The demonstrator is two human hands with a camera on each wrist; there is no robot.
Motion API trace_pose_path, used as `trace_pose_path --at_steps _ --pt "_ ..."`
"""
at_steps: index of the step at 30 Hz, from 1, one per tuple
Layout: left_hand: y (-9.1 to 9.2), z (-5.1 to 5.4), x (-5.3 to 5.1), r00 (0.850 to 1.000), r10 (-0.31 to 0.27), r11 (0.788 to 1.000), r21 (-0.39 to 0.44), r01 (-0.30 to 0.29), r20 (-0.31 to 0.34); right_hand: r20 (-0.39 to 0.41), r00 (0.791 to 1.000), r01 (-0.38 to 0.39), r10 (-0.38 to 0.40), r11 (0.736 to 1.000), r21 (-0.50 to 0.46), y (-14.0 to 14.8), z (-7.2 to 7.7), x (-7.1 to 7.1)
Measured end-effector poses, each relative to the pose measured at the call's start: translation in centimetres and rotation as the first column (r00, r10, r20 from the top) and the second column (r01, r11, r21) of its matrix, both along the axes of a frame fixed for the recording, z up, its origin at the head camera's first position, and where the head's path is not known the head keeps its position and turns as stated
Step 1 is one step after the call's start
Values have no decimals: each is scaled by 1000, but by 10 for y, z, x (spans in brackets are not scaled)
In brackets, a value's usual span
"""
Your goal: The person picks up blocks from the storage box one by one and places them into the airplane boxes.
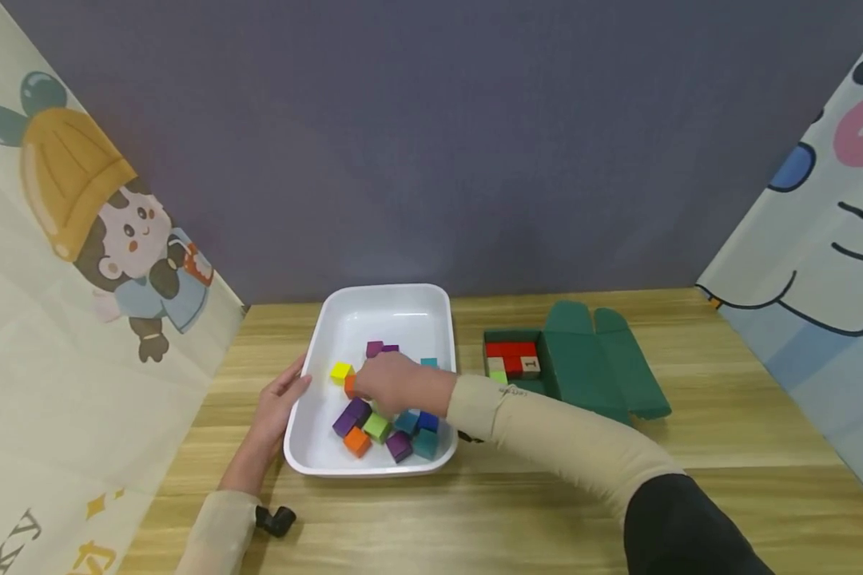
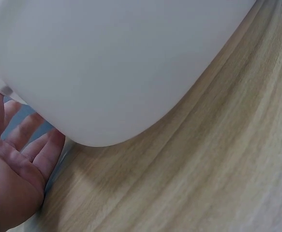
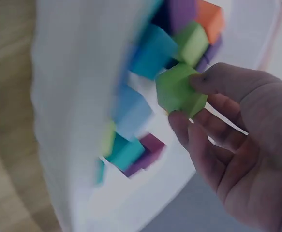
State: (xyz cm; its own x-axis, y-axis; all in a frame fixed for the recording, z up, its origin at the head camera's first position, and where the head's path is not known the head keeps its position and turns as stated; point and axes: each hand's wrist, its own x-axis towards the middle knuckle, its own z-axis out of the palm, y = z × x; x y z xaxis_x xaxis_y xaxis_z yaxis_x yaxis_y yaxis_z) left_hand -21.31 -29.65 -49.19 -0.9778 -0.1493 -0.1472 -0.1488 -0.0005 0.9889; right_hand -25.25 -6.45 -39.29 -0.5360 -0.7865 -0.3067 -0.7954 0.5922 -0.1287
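Wood-grained tabletop carries one white tray and one green box. Over the tray, the right grip pinches one lime cube, narrowed to its width; the left grip, loosely spread, touches the tray. Fingertip contact alone could let the cube slip. Two orange cubes show, one yellow cube; overlaps bar a full count

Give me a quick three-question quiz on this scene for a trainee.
1. What colour is the block held in the right grip?
2. True or false: the left grip is at the left side of the tray.
3. Which holds the block marked 1: A) the tray, B) the box?

Key: 1. Green. 2. True. 3. B.
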Motion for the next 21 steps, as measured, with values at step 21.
trace_pose_path --at_steps 21 --pt "-1 2 -1 1000 0 999 -46 0 -2 -42 999 22 -28 993 -118 134 60 -14"
